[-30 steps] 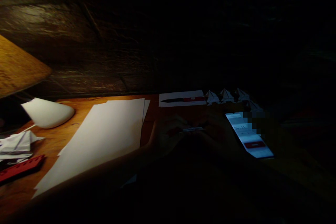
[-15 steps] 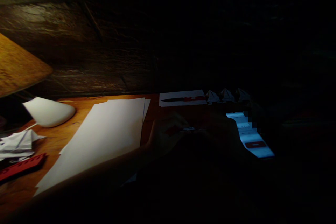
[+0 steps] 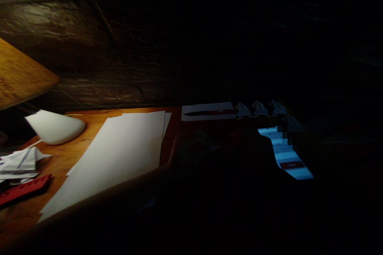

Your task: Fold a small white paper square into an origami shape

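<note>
Deep shadow covers both hands in the middle of the head view. My left hand (image 3: 190, 151) shows only as a faint shape at the end of a forearm that crosses the lower edge of a stack of white paper (image 3: 128, 143). Facing it, my right hand (image 3: 248, 143) is almost black, and its dark outline cuts into the left edge of a lit phone screen (image 3: 289, 155). Neither hand's fingers can be made out, and whatever may be between them is hidden in the dark.
Behind the hands, a knife (image 3: 209, 113) with a red handle lies on a white sheet (image 3: 194, 108), beside several folded paper pieces (image 3: 259, 108). Leftward are a lamp with a white base (image 3: 56, 127), crumpled paper (image 3: 20, 163) and a red notched object (image 3: 26, 189). A wall (image 3: 89, 48) rises behind.
The hands have grown darker, and a small pale piece seen between them before no longer shows. The folded paper at the far right shows more clearly. The desk items stay put.
</note>
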### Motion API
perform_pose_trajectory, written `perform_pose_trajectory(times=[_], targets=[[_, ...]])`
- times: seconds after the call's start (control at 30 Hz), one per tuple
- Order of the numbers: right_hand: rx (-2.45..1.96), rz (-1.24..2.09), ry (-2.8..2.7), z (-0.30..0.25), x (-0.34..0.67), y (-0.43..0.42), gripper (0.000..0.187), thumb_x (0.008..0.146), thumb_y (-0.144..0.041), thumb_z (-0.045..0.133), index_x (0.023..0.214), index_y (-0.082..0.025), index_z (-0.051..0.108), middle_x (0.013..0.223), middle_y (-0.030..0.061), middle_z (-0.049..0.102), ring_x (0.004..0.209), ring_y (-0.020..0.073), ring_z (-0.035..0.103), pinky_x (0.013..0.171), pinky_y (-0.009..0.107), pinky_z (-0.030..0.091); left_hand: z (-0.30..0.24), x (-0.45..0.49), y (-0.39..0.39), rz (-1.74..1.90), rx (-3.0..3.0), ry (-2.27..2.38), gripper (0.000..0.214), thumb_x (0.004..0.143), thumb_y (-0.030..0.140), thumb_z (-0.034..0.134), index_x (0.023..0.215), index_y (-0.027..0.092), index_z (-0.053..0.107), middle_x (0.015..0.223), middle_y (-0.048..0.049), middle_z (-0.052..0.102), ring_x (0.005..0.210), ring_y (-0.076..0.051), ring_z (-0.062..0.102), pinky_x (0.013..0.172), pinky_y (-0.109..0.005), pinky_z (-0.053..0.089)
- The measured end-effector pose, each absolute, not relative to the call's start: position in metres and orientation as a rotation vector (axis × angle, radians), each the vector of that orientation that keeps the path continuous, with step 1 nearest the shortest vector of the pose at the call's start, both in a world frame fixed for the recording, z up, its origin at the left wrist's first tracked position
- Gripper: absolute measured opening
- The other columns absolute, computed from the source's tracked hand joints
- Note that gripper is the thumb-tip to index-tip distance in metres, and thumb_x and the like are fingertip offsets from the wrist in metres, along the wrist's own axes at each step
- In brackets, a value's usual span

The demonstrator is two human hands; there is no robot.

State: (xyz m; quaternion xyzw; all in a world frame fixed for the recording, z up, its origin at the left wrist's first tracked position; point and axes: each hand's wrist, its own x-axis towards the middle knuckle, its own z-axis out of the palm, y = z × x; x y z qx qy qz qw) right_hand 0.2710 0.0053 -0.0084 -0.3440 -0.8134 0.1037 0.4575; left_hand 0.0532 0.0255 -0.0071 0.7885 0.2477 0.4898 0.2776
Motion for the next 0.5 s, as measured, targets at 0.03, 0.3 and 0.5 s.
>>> perform_pose_trajectory(times=[0.03,0.3,0.5], targets=[[-0.848,0.251,-2.007,-0.0084,0.2711,0.0053,0.028,0.099,-0.036,0.057,0.122,-0.020,0.063,0.125,0.0100,0.063,0.103,0.0200,0.064,0.088,0.040,0.057,-0.0065,0.0534,0.0252,1.325,2.110,0.672,0.014,0.088,0.030,0.074,0.091,0.016,0.072,0.089,-0.0042,0.075,0.081,-0.014,0.072,0.071,-0.026,0.060],[-0.859,0.238,-2.032,-0.0052,0.2720,0.0026,0.028,0.099,-0.036,0.057,0.120,-0.021,0.063,0.124,0.0097,0.063,0.102,0.0197,0.064,0.088,0.039,0.057,-0.0107,0.0546,0.0265,1.385,2.065,0.646,0.017,0.087,0.032,0.075,0.086,0.017,0.067,0.087,-0.0053,0.074,0.085,-0.016,0.072,0.074,-0.028,0.060],[-0.884,0.248,-2.058,-0.0025,0.2752,-0.0034,0.022,0.098,-0.035,0.058,0.110,-0.018,0.066,0.110,0.0072,0.067,0.091,0.0164,0.066,0.081,0.035,0.057,-0.0112,0.0532,0.0254,1.355,2.061,0.630,0.018,0.086,0.032,0.076,0.084,0.017,0.066,0.092,-0.0062,0.075,0.088,-0.017,0.073,0.077,-0.030,0.061]])
